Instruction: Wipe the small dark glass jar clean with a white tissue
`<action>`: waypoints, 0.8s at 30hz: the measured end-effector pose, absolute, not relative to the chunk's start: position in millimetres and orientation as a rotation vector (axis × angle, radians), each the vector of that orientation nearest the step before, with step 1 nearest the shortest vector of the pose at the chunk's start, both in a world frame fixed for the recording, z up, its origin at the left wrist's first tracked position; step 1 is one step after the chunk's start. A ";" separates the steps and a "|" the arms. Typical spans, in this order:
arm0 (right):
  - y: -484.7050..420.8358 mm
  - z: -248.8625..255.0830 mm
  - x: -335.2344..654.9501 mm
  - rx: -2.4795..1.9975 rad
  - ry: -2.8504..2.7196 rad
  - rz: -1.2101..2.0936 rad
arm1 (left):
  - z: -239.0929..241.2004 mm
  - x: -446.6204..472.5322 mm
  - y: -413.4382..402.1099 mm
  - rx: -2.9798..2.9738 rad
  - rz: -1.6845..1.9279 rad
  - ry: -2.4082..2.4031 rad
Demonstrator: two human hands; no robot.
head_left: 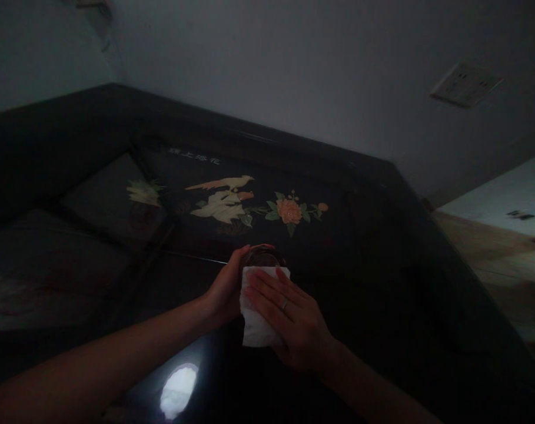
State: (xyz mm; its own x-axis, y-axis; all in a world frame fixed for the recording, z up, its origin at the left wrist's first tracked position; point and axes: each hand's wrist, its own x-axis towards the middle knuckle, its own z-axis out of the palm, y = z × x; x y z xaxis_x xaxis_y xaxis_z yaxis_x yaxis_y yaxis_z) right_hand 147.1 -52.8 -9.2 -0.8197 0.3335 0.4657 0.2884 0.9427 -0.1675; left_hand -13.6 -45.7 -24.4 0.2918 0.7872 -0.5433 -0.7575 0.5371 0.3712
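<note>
My left hand (229, 288) is wrapped around the side of a round, dark object (262, 257) with a curved, shiny rim. Whether it is a cup or a jar I cannot tell, since most of it is covered. A white paper tissue (256, 330) lies over its near side. On top of the tissue my right hand (293, 315) presses with fingers stretched and close together, holding it against the object. A ring shows on one of its fingers. Both hands meet in front of a dark, glossy surface.
The dark glossy panel (368, 235) carries a pale inlaid bird (232, 184), a pink flower (289, 211) and white characters. Behind it rises a grey wall with a socket plate (465, 85). A bright light reflection (179, 390) shows at lower left. The room is dim.
</note>
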 end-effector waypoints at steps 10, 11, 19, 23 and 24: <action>-44.0 -8.5 159.9 -0.334 -2.529 0.135 | -23.8 -18.1 -46.7 -0.020 1.072 0.660; -42.9 -9.2 161.0 -0.346 -2.514 0.122 | -24.5 -18.7 -46.9 -0.020 1.078 0.656; -40.4 -13.3 160.8 -0.569 -2.483 0.029 | -32.9 -22.8 -50.0 0.009 1.054 0.658; -40.0 -14.7 158.0 -0.623 -2.478 0.020 | -29.3 -17.9 -50.3 0.024 1.071 0.696; -39.9 -14.9 157.0 -0.623 -2.487 0.026 | -27.9 -16.5 -50.1 0.027 1.077 0.710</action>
State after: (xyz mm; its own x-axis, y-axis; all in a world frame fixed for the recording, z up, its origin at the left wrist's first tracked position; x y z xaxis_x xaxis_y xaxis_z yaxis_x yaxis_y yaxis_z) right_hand 157.0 -39.9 -14.9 -0.7290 0.4389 0.5252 0.4280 0.8911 -0.1506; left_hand -16.5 -50.1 -27.9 0.2774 0.8101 -0.5165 -0.7938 0.4961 0.3519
